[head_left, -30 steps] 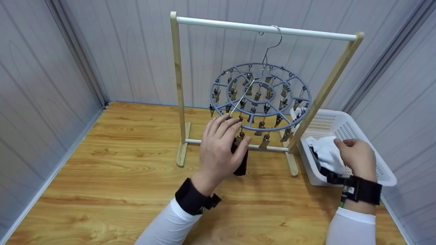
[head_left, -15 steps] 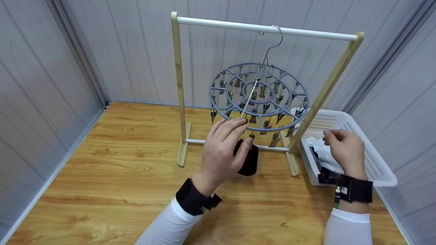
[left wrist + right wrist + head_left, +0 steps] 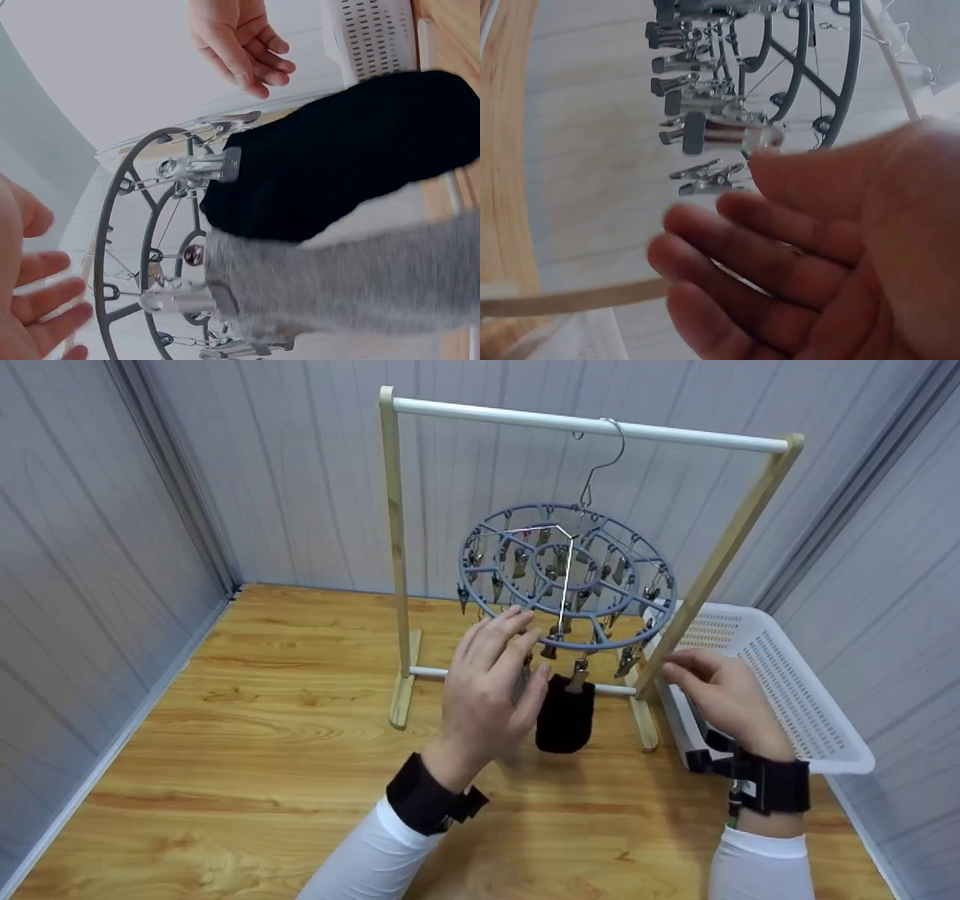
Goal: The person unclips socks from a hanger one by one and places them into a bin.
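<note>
A round blue-grey clip hanger (image 3: 600,643) hangs by its metal hook from the white bar, with several metal clips (image 3: 724,136) below its rings. A black sock (image 3: 565,718) hangs from one clip at its front. Beside it, a grey sock (image 3: 337,285) hangs from another clip, mostly hidden behind the left hand in the head view. My left hand (image 3: 487,682) is beside the hanger's front rim, fingers loosely bent and holding nothing. My right hand (image 3: 724,697) is empty too, fingers relaxed, in front of the rack's right post and over the basket's near-left side.
A wooden rack with a white top bar (image 3: 510,416) stands on the wood-grain table (image 3: 285,780). The white perforated basket (image 3: 847,750) sits to the right of the rack; my right hand hides part of its inside. Pale panelled walls (image 3: 300,495) enclose the back and sides.
The hanger has turned, bringing the black sock rightward out from behind my left hand. My right hand has moved left from the white cloth in the basket toward the rack's post.
</note>
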Demonstrator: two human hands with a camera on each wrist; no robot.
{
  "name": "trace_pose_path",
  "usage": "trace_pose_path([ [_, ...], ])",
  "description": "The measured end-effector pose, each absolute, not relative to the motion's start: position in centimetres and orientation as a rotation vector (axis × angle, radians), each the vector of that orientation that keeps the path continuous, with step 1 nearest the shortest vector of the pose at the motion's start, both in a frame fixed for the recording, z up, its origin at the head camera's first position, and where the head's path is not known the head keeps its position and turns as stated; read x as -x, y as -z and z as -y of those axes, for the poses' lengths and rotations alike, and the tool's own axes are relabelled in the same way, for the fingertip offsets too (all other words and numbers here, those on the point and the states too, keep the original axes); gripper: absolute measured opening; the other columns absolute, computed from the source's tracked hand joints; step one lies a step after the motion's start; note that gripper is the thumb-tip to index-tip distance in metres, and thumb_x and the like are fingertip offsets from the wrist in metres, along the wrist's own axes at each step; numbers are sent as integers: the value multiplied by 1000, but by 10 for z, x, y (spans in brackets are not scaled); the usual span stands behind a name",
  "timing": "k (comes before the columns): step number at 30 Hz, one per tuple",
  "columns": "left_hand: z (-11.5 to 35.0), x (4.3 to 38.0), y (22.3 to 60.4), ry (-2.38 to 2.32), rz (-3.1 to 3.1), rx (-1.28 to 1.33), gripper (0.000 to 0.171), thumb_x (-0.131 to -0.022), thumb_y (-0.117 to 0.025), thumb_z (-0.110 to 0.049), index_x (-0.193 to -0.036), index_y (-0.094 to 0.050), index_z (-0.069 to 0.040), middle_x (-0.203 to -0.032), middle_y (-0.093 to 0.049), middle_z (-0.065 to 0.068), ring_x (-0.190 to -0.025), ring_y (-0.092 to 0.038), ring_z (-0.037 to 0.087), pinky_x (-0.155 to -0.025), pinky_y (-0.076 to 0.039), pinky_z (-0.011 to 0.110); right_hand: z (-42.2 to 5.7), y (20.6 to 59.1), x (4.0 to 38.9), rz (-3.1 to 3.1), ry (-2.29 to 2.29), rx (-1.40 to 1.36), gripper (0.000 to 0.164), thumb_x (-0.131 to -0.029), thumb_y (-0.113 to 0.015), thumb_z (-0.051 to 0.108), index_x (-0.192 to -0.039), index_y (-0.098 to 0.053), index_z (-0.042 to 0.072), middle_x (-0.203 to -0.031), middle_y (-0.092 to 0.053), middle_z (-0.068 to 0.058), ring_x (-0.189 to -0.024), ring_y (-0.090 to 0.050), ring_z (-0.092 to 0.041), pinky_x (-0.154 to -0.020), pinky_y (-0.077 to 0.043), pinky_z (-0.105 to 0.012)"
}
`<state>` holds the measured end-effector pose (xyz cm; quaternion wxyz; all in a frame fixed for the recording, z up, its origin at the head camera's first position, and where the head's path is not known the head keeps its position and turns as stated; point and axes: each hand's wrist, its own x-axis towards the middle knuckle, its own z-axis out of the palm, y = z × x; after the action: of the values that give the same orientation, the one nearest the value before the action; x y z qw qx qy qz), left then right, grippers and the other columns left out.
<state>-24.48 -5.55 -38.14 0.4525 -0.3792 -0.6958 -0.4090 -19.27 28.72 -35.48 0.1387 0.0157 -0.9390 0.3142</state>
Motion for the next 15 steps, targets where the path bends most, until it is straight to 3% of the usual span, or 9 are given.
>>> trace_pose_path([
  [5, 56, 245, 384, 968, 1800, 880, 38, -105, -76, -20, -135, -74, 3, -147, -68, 20, -146, -59, 36, -126, -42, 55, -277, 359, 198, 2862, -1022, -215, 43, -110, -73, 35, -140, -75, 4, -130, -78, -10, -116, -73, -25, -93, -58, -22],
  [11, 57, 245, 384, 962, 1825, 884, 38, -102, -79, -19, -133, -75, 2, -145, -70, 19, -146, -59, 35, -127, -41, 57, -257, 374, 210, 3011, -1069, -333, 57, -106, -79, 38, -149, -67, 3, -132, -78, -11, -121, -74, -31, -102, -62, -44],
  [15, 57, 244, 384, 961, 1838, 882, 38, -100, -82, -16, -133, -75, 1, -144, -70, 19, -146, -60, 35, -125, -42, 59, -243, 383, 219, 3064, -1099, -349, 58, -103, -81, 43, -147, -69, 7, -132, -78, -9, -125, -73, -34, -106, -60, -54],
])
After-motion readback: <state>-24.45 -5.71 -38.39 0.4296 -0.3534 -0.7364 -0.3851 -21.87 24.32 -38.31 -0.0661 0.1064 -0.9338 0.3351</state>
